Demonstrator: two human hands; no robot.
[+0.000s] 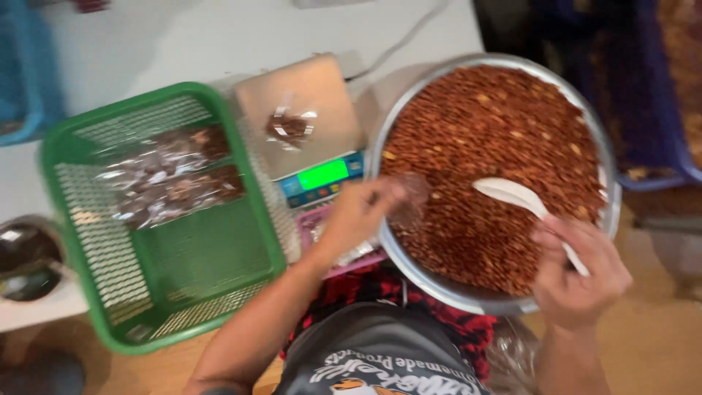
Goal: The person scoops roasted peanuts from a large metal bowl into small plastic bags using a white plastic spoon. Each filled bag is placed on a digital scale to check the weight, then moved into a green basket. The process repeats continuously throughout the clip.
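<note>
Far off to the left of your left hand (358,212) sits a green plastic basket (80,219), with a heap of filled clear packets (172,175) lying toward its far side. Between the basket and that hand, a little beyond it, stands a digital scale (303,121); one small filled packet (289,126) rests on its platform, and its lit green display (322,175) is just beside your knuckles.

Your left hand is pinched shut on a small clear plastic bag (413,194), thumb and fingers gripping its mouth. The bag hangs at your fingertips, over the near-left edge of the big round metal tray (610,212). Under your wrist lies a pink tray (311,227), partly hidden by your forearm.

The metal tray spreads out to the right of your left hand, heaped with reddish-brown fried snack mix (497,146).

Your right hand (578,271) is at the tray's near-right rim, fingers curled closed around the handle of a white plastic spoon (512,194). The spoon's bowl points away from that hand, toward your left, and rests on the snack mix, near the bag but not touching it. The blur hides whether anything lies in the spoon's bowl.
</note>
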